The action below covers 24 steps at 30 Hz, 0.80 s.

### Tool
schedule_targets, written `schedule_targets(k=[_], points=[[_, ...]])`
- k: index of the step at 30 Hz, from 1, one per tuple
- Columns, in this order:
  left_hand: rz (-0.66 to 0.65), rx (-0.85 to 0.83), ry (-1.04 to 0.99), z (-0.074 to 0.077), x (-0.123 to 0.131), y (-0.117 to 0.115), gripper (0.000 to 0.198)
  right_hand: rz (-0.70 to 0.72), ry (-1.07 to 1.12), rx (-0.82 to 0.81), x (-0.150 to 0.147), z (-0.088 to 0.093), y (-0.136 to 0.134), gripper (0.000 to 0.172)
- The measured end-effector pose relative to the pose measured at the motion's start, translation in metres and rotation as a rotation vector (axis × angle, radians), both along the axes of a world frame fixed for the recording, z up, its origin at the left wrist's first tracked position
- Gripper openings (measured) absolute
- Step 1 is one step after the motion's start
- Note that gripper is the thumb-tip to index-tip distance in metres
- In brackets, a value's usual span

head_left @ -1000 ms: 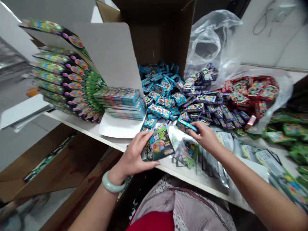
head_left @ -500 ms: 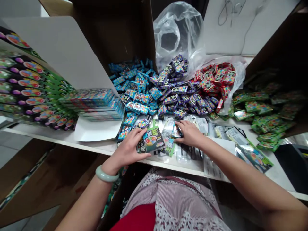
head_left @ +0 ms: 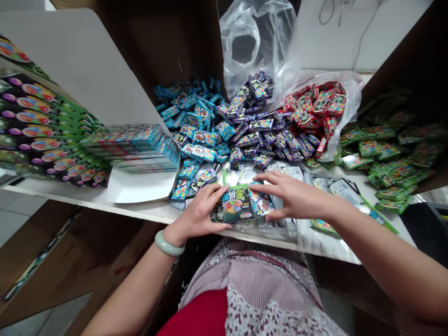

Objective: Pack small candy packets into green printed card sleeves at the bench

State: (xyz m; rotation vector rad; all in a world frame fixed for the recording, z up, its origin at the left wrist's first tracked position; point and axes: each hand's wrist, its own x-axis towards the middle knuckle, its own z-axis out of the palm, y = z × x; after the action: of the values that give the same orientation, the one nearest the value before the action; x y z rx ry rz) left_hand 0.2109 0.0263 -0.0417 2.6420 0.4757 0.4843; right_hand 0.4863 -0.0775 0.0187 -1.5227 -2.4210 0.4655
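Note:
Between my hands, a flat black-and-green printed packet (head_left: 233,205) lies on the white table. My left hand (head_left: 199,212) holds its left edge, the thumb at the near side and the fingers at the far side. Against the packet's right edge sits a small blue printed box (head_left: 261,204). The fingers and thumb of my right hand (head_left: 290,196) close round this box from the right. Clear plastic sleeves (head_left: 285,228) lie partly under my right hand. A purple small box (head_left: 204,178) rests just beyond my left fingers.
Heaps of blue boxes (head_left: 199,135), purple boxes (head_left: 259,135), red boxes (head_left: 315,109) and green packets (head_left: 392,158) line the back. An open white display carton (head_left: 140,186) stands left, beside stacked printed cartons (head_left: 38,116). A clear plastic bag (head_left: 259,42) rises behind.
The black-and-green packet and my left hand have shifted right. The small blue box now lies face up against the packet's right edge, with my right hand spread wider around it.

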Motion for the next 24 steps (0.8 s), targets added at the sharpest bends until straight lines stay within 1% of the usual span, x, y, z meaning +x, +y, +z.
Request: schedule_targets(k=[2,4,6,7,8,9,10,12,13,14,16,17,18,19,21,22,23,24], points=[[-0.007,-0.031,-0.008,-0.001,0.003,-0.002,0.098,0.002,-0.068,0.023,-0.003,0.000,0.003,0.070],[0.009,-0.061,-0.027,-0.001,0.006,-0.004,0.097,0.004,-0.074,0.041,-0.007,-0.001,0.007,0.071],[0.034,-0.077,-0.051,-0.002,0.008,-0.007,0.096,-0.002,0.020,0.059,-0.011,-0.004,0.009,0.080],[0.053,-0.075,-0.059,-0.001,0.009,-0.008,0.095,-0.023,0.096,0.079,-0.014,-0.007,0.009,0.084],[0.075,-0.063,-0.066,-0.001,0.009,-0.009,0.095,-0.068,0.175,0.108,-0.016,-0.010,0.009,0.084],[0.101,-0.042,-0.072,-0.001,0.009,-0.009,0.094,-0.136,0.245,0.140,-0.019,-0.013,0.008,0.079],[0.130,-0.014,-0.078,0.000,0.009,-0.010,0.093,-0.218,0.304,0.165,-0.022,-0.018,0.006,0.069],[0.179,0.055,-0.099,0.002,0.009,-0.013,0.092,-0.359,0.414,0.155,-0.031,-0.028,0.000,0.050],[0.195,0.081,-0.110,0.003,0.010,-0.014,0.091,-0.404,0.481,0.106,-0.035,-0.033,-0.003,0.045],[0.204,0.095,-0.119,0.005,0.011,-0.016,0.090,-0.432,0.564,0.036,-0.040,-0.038,-0.006,0.043],[0.199,0.061,-0.138,0.008,0.015,-0.019,0.090,-0.460,0.752,-0.109,-0.046,-0.042,-0.010,0.043],[0.194,0.003,-0.154,0.009,0.018,-0.021,0.088,-0.475,0.831,-0.153,-0.048,-0.042,-0.012,0.041],[0.197,-0.082,-0.185,0.010,0.022,-0.024,0.082,-0.494,0.892,-0.168,-0.048,-0.040,-0.013,0.039],[0.209,-0.190,-0.239,0.011,0.027,-0.026,0.071,-0.517,0.936,-0.149,-0.047,-0.037,-0.014,0.037],[0.242,-0.446,-0.386,0.010,0.037,-0.033,0.050,-0.571,0.997,-0.040,-0.042,-0.029,-0.016,0.039],[0.252,-0.573,-0.459,0.008,0.042,-0.037,0.045,-0.598,1.025,0.021,-0.039,-0.027,-0.018,0.043],[0.252,-0.685,-0.520,0.005,0.047,-0.042,0.047,-0.620,1.055,0.066,-0.037,-0.027,-0.020,0.047],[0.242,-0.780,-0.562,0.002,0.051,-0.047,0.054,-0.640,1.086,0.093,-0.036,-0.029,-0.024,0.050]])
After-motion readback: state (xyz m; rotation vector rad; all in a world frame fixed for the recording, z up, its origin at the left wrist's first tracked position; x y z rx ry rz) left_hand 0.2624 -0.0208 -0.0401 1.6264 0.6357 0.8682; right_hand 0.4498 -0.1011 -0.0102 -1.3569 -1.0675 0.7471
